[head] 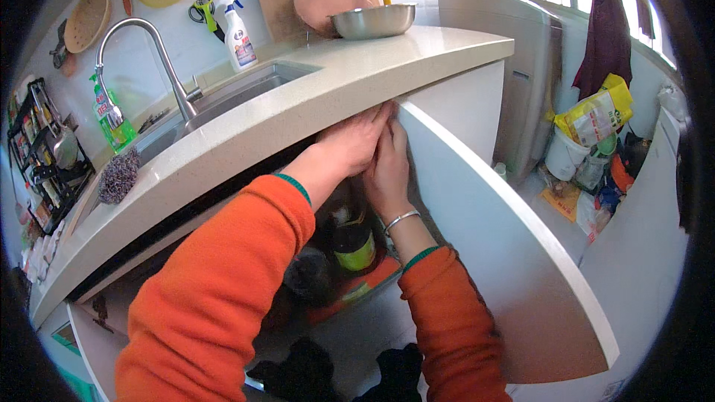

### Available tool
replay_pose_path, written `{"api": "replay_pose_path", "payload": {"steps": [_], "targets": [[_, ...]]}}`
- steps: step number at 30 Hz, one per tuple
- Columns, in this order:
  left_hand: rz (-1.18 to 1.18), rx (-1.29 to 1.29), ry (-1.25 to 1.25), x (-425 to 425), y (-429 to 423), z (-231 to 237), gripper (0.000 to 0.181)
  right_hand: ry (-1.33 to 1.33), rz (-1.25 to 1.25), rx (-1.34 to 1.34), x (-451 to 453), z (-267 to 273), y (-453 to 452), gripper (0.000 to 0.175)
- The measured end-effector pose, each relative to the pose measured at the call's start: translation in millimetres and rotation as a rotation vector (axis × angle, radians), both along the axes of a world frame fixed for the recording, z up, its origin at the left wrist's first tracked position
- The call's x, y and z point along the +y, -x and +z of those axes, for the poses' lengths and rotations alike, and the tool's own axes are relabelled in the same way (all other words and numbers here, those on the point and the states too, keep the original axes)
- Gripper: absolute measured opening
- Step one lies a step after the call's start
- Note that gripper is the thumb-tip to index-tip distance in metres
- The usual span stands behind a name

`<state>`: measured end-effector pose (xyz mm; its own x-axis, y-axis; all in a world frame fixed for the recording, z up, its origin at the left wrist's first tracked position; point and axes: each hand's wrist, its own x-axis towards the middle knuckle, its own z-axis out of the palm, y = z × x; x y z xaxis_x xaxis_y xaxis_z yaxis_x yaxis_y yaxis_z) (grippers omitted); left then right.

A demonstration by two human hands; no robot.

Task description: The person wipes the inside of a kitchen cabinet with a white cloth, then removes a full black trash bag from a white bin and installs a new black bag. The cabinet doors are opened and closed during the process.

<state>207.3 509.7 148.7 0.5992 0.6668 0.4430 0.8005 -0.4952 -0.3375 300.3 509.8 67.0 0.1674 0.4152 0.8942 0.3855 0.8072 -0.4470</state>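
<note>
Both my hands reach under the edge of the stone countertop [268, 117], at the upper inner corner of a white cabinet door [491, 223] that stands wide open. My left hand [349, 145] lies across the fingers of my right hand [389, 176], and the two touch. The right hand is close to the door's inner face, with a bracelet [399, 222] on its wrist. Whatever the fingertips touch or hold is hidden. Below them, a dark bottle with a yellow-green label [356, 252] stands in the shadowed cabinet beside a dark rounded container [307, 272].
Above are a sink [273, 75], a curved faucet [176, 81], a steel bowl [374, 21] and a white spray bottle [240, 39]. A scouring pad [118, 177] sits at the counter's edge. Rightward, a white bucket [565, 153] and bags crowd the floor.
</note>
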Motion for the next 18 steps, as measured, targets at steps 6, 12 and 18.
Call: {"api": "replay_pose_path", "payload": {"steps": [6,12,18], "targets": [[-0.107,0.018,-0.255,5,2,-7,0.034,0.028,0.023,0.004,7,-7,-4,0.043],[-0.088,0.098,-0.391,-3,9,-3,0.014,0.136,0.209,-0.009,-4,0,-12,0.042],[0.0,0.058,-0.352,-31,45,-2,0.011,0.149,0.186,-0.209,-51,-19,-22,0.038]]}}
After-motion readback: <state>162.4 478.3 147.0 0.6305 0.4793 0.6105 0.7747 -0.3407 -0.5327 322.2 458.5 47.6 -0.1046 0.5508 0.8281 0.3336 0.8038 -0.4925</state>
